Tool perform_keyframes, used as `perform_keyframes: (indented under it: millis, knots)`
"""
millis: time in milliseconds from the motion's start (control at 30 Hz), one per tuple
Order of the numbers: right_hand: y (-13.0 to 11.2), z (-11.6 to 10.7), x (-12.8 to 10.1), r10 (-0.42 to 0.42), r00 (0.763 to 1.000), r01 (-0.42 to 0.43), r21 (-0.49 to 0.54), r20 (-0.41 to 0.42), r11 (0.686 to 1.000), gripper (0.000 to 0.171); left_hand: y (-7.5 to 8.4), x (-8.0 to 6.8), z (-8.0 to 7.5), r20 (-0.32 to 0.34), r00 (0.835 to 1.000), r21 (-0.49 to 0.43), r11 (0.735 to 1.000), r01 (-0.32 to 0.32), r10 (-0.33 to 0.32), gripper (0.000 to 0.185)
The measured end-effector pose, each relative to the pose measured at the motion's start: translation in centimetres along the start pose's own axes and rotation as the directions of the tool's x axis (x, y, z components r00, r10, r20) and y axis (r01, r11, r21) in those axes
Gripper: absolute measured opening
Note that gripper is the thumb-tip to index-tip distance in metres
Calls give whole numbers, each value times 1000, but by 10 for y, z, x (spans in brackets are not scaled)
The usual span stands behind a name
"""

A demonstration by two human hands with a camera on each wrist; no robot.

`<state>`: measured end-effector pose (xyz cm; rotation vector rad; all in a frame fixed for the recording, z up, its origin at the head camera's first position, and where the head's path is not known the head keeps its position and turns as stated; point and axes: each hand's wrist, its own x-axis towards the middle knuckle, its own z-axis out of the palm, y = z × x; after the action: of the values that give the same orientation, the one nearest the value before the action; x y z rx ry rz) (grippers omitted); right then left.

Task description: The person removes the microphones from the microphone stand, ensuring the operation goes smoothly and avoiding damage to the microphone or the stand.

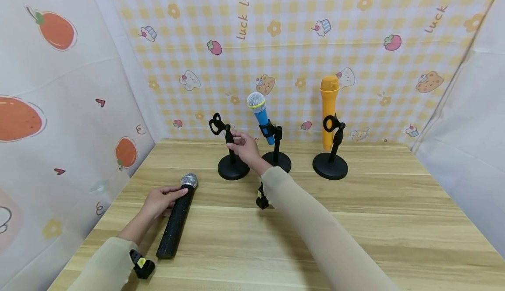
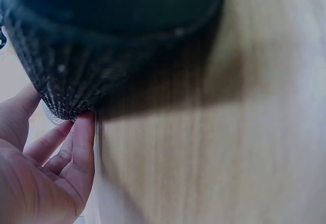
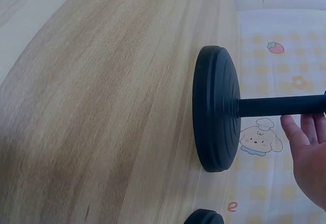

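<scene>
Left hand [image 1: 159,201]: laid with relaxed fingers against the black microphone [image 1: 176,223] on the table [image 1: 375,212]. Right hand [image 1: 246,147]: fingers loosely extended at the empty stand [image 1: 230,150], nothing gripped.

Wood table [image 1: 355,221]: 3 stands [image 1: 329,165], mic [image 1: 176,221].
</scene>
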<state>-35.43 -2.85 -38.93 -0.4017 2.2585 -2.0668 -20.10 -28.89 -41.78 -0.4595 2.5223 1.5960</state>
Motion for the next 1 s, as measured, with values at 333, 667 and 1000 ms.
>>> perform_keyframes:
  millis: [333,667,1000]
  knots:
    - [-1,0,-1,9,1000,-8,13,-10,1000,40,0,0,-1,-12,1000,4,1000,9,-9,77]
    - [-1,-3,-3,18,1000,-17,39,-15,999,39,0,2,-1,-17,1000,2,1000,2,-2,77]
    - [2,-8,-7,-10,1000,11,51,-9,999,35,0,0,0,-24,1000,9,1000,10,-10,78]
